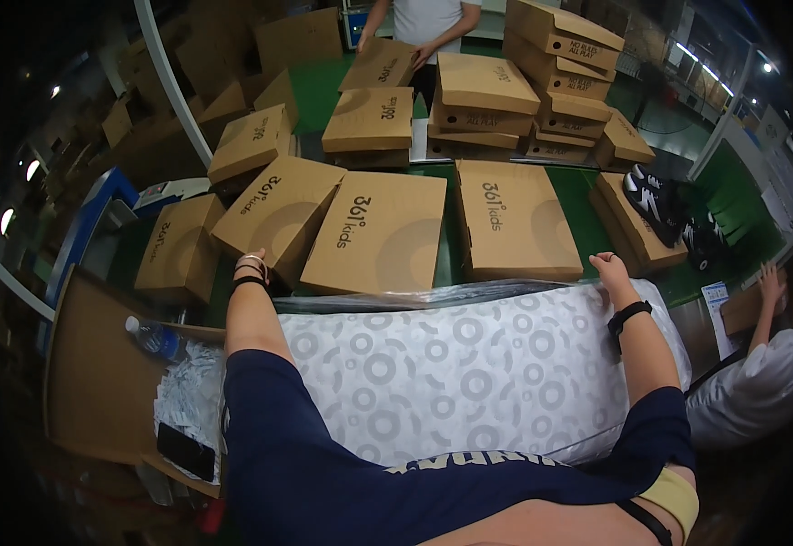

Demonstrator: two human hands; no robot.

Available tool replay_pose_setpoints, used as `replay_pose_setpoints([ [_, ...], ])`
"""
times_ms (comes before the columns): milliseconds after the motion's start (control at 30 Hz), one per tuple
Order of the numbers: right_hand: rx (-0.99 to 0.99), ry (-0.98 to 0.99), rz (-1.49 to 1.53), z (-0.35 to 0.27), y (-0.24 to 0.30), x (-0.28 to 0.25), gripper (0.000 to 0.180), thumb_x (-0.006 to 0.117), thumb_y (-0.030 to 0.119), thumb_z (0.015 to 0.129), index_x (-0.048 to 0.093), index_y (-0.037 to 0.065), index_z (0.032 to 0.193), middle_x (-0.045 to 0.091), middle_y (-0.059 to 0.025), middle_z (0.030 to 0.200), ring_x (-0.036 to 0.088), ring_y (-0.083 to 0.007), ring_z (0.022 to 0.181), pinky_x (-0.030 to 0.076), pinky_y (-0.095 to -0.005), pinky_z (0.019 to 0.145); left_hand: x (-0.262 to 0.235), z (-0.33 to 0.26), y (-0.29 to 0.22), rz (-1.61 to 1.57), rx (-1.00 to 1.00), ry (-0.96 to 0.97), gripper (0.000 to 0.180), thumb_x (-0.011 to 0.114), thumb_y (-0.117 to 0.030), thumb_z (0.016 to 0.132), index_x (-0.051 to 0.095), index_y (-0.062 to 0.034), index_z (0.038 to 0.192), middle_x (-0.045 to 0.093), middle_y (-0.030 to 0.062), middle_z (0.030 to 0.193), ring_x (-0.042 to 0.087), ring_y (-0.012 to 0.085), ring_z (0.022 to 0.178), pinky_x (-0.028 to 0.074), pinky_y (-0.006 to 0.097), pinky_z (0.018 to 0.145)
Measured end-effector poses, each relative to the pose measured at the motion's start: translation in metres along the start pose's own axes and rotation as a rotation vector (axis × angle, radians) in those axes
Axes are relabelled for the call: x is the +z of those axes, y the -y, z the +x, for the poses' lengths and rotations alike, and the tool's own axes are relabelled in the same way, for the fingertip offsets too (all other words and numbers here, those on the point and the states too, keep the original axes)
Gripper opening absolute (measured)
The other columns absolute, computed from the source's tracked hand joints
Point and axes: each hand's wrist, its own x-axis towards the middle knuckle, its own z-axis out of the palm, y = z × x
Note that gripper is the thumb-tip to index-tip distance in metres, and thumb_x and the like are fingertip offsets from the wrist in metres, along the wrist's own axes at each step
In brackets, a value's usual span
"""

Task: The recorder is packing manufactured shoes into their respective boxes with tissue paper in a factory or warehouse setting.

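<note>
Navy-blue short-sleeved shirt [469, 496] lies nearest, then a broad white stack of grey-ring-patterned sheets [433, 382] along the near edge of the green-topped counter [449, 264]. Left hand [257, 257] at the lower edge of a skewed brown cardboard box [278, 209], toward the counter's near left corner; fingers mostly hidden, so cannot tell whether it grips. Right hand [607, 262] above the stack's far right corner, just beside a straighter brown cardboard box [519, 223]; fingers curled, cannot tell if anything is pinched. Progress, as judged: lids down on both boxes by the hands, so closing looks done there, contents unseen. Left over: a black-and-white laced shoe [651, 200] and its darker-looking neighbour [706, 241], both outside any box toward the counter's right edge, apparently unpacked.
</note>
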Motion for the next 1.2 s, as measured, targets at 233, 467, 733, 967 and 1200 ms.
replay_pose_setpoints([
  [233,0.057,-0.042,0.045,0.04,0.008,0.011,0.044,0.068,0.025,0.07,0.051,-0.003,0.1,0.056,-0.0109,0.088,0.053,-0.019,0.083,0.042,-0.0311,0.071,0.029,-0.024,0.023,-0.015,-0.15,0.008,0.055,0.06,-0.05,0.075,0.045,-0.0112,0.111,0.054,0.0177,0.096,0.053,0.0333,0.067,0.048,0.044,0.053],
  [467,0.059,0.325,0.053,0.048,0.056,0.068,0.062,0.07,0.027,0.067,0.044,-0.002,0.116,0.057,-0.0133,0.104,0.055,-0.0215,0.092,0.042,-0.0298,0.08,0.099,-0.018,0.025,0.11,-0.3,0.217,0.026,0.057,-0.018,0.077,0.056,-0.0096,0.102,0.059,0.006,0.1,0.056,0.0309,0.083,0.047,0.044,0.065],
  [733,-0.23,0.422,0.08,0.059,0.061,0.123,0.067,0.075,0.017,0.062,0.043,-0.004,0.117,0.057,-0.0144,0.106,0.056,-0.0227,0.095,0.045,-0.0297,0.082,0.076,-0.211,0.018,-0.699,0.105,-0.112,0.029,0.055,-0.022,0.075,0.054,-0.0058,0.099,0.056,0.0121,0.095,0.054,0.0237,0.08,0.046,0.036,0.063],
  [967,-0.477,0.884,0.132,-0.015,0.182,0.317,0.045,0.065,0.013,0.071,0.047,0.004,0.111,0.057,-0.007,0.092,0.056,-0.0208,0.081,0.047,-0.0344,0.073,0.14,-0.414,0.061,-0.77,0.739,0.685,0.027,0.048,-0.012,0.083,0.043,-0.0062,0.109,0.051,0.0071,0.095,0.056,0.0157,0.071,0.047,0.026,0.057],
  [1200,-0.741,1.209,0.353,-0.119,0.274,0.271,0.06,0.068,0.024,0.072,0.043,0.0,0.122,0.049,-0.0188,0.117,0.049,-0.0271,0.107,0.04,-0.0335,0.09,0.109,-0.492,0.114,-0.018,1.868,0.876,0.023,0.059,0.003,0.067,0.06,-0.0014,0.09,0.06,0.0136,0.091,0.059,0.0254,0.077,0.046,0.032,0.066],
])
